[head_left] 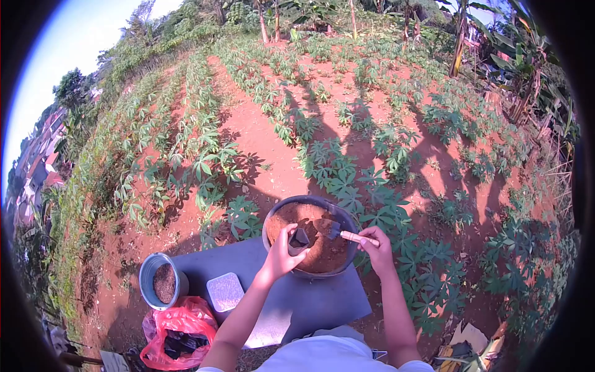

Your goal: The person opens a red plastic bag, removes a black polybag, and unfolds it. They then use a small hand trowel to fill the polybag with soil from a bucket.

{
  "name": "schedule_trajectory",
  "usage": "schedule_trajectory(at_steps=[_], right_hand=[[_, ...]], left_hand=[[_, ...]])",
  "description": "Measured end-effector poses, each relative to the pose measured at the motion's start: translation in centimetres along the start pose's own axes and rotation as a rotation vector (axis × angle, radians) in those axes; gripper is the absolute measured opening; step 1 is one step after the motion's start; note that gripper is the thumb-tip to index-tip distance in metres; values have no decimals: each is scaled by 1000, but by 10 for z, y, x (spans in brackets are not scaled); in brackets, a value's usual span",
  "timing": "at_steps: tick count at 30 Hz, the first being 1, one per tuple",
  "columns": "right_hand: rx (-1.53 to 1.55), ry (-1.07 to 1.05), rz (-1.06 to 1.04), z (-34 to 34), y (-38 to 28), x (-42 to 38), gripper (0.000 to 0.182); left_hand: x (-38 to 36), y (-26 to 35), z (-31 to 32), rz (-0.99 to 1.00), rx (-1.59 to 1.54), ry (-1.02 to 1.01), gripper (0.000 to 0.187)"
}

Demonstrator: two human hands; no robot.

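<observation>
A large round tub of reddish-brown soil stands at the far edge of the table. Over its near left side, my left hand is closed around a small black seedling bag; what the bag contains is hard to make out. My right hand grips the light wooden handle of a hand trowel at the tub's right rim. The trowel's blade points left over the soil, close to the seedling bag, with soil on or around it.
The grey table bears a white-lidded box. To its left are a bluish bucket with dark soil and a red plastic bag holding black items. Leafy crop rows grow in red earth beyond.
</observation>
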State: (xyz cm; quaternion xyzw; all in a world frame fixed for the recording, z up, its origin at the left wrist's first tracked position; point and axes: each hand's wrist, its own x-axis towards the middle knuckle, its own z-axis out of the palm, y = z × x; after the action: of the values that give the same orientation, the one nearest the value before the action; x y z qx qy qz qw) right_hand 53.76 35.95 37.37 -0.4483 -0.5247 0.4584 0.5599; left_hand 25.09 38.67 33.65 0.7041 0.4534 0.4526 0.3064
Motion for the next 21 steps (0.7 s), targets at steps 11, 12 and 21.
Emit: schedule_trajectory(at_steps=[11, 12, 21], right_hand=[[-47, -243, -6, -43, -37, 28, 12], [-53, -268, 8, -45, -37, 31, 12], [-298, -460, -67, -44, -45, 61, 16]], left_hand=[[54, 48, 21, 72, 301, -63, 77], [54, 50, 23, 104, 323, -79, 79], [43, 60, 51, 23, 383, -66, 82]])
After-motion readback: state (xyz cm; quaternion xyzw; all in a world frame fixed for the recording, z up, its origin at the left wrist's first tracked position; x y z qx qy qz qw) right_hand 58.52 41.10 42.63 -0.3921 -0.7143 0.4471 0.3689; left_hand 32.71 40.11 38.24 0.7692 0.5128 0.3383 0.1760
